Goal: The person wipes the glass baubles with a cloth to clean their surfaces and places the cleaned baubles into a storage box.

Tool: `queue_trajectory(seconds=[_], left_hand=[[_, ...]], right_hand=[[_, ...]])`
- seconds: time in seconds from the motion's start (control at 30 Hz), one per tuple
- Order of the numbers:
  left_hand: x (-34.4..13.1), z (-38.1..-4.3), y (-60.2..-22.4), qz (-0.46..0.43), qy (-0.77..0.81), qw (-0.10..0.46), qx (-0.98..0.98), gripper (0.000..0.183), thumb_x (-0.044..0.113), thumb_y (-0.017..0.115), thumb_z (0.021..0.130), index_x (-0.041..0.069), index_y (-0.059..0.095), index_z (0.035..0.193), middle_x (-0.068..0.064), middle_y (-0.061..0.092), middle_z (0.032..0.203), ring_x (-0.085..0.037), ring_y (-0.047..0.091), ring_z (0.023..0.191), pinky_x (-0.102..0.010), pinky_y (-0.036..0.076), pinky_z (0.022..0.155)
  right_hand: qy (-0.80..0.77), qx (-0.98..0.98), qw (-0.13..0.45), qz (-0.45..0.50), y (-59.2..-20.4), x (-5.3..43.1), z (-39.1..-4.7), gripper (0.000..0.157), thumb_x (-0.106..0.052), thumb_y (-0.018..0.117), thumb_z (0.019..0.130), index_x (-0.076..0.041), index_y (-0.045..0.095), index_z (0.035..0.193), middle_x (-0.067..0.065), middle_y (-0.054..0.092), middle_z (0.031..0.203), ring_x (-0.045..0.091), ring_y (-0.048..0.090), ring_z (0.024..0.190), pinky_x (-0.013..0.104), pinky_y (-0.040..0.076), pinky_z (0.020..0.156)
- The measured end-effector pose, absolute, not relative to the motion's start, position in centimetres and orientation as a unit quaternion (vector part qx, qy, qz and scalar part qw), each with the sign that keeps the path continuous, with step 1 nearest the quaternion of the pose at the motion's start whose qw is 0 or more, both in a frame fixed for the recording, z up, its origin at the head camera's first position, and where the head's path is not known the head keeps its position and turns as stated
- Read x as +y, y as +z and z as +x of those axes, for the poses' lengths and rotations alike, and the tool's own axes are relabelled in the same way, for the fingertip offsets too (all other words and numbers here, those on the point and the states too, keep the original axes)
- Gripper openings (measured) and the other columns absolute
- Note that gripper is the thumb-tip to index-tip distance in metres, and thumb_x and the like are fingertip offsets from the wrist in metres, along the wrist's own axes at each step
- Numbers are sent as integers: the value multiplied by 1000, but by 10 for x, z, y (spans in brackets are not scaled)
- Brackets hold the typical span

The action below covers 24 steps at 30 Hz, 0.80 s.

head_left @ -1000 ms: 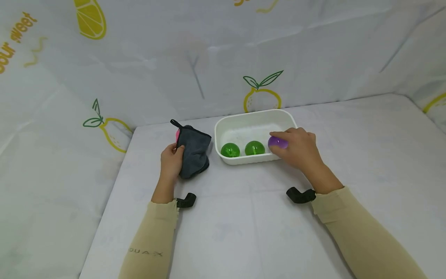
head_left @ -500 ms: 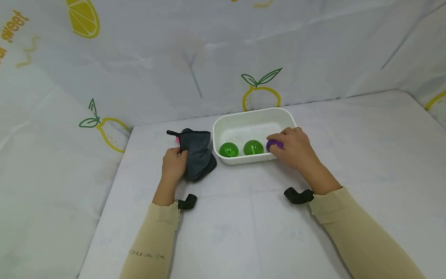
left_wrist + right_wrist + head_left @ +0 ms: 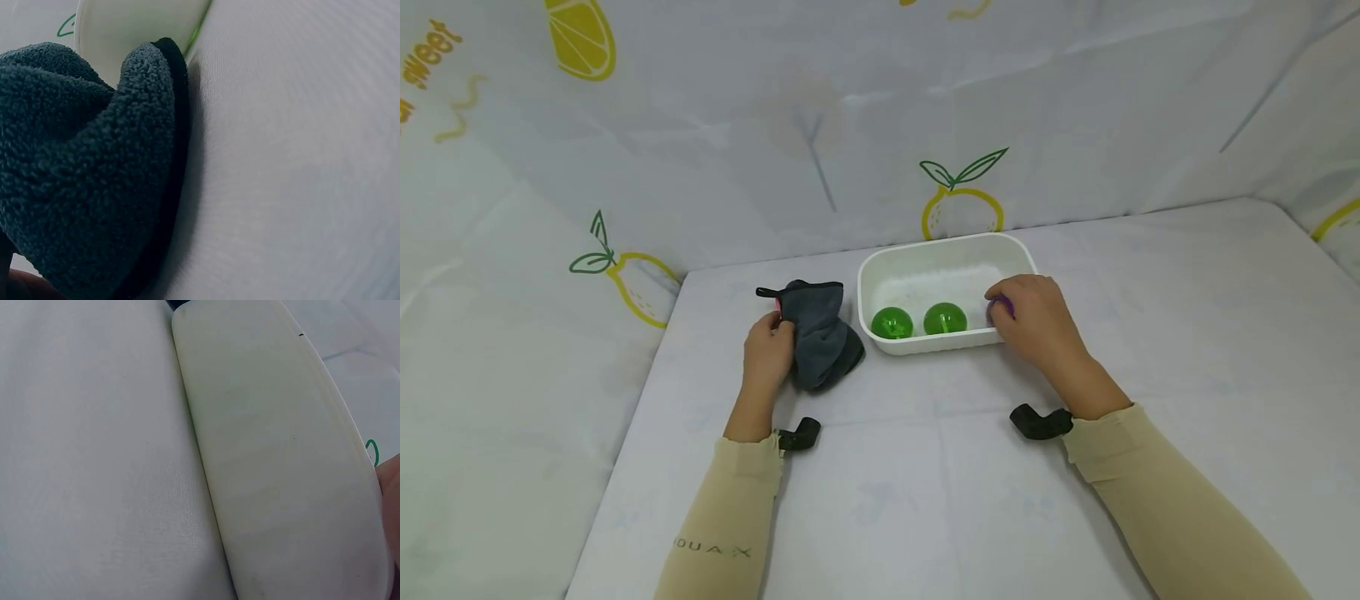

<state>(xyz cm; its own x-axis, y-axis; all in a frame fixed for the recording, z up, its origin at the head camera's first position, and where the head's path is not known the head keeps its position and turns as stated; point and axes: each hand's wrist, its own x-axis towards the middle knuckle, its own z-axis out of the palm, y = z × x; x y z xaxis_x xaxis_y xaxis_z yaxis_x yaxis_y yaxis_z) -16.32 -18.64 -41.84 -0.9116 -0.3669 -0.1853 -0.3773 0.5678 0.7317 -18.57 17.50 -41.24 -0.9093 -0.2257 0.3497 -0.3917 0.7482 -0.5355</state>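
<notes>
My left hand (image 3: 767,357) pinches the near left edge of a dark grey cloth (image 3: 816,329) that has a black hem, a hanging loop and a bit of pink showing behind it. The soft pile of the cloth (image 3: 87,175) fills the left side of the left wrist view. A white oblong tray (image 3: 936,282) stands just right of the cloth. Inside, my right hand (image 3: 1033,315) grips a purple ball (image 3: 1002,307) at the tray's right end; most of the ball is hidden by the fingers. Two green see-through balls (image 3: 945,318) sit along the front wall.
A white cloth with faint creases covers the table (image 3: 895,475). Behind the tray rises a white backdrop (image 3: 737,150) printed with lemons. The tray's outer side (image 3: 275,444) takes up much of the right wrist view.
The purple ball has gone down and slightly right in the tray with my right hand. In my left hand the grey cloth has sagged and spread a little to the right.
</notes>
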Motion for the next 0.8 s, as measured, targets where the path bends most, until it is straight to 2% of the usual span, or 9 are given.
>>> queue_trajectory(seconds=[0.07,0.4,0.6,0.7,0.8], left_hand=[[-187,-163,-418,-215,417,8,883,56,29,39,98,4,42,148,-16,45,150,-31,39,140,-48,33,114],[-193,-162,-415,-210,404,12,890,58,31,37,98,3,40,148,-17,44,150,-33,36,142,-48,31,116],[-202,-155,-402,-212,328,18,920,56,34,34,100,6,43,148,-15,48,148,-36,44,137,-54,38,109],[-203,-149,-391,-205,284,-25,936,53,34,36,100,9,49,145,-16,52,144,-38,49,130,-58,43,99],[-194,-142,-380,-149,254,-94,951,50,35,40,101,8,52,142,-17,51,143,-40,48,130,-61,43,98]], right_hand=[[317,-921,144,174,-413,175,-186,23,-1,51,85,2,72,91,17,72,93,38,62,98,50,41,92],[313,-922,146,178,-413,172,-186,23,-5,53,84,1,72,94,18,72,99,40,62,103,52,42,93],[312,-921,148,182,-414,171,-187,21,-5,54,85,2,72,95,18,72,99,40,62,102,54,42,96],[313,-922,145,178,-415,170,-185,22,-5,54,85,2,71,97,19,71,101,41,60,106,54,40,99],[318,-919,152,176,-416,169,-182,23,-7,54,86,2,70,101,20,69,103,42,57,110,54,37,102]])
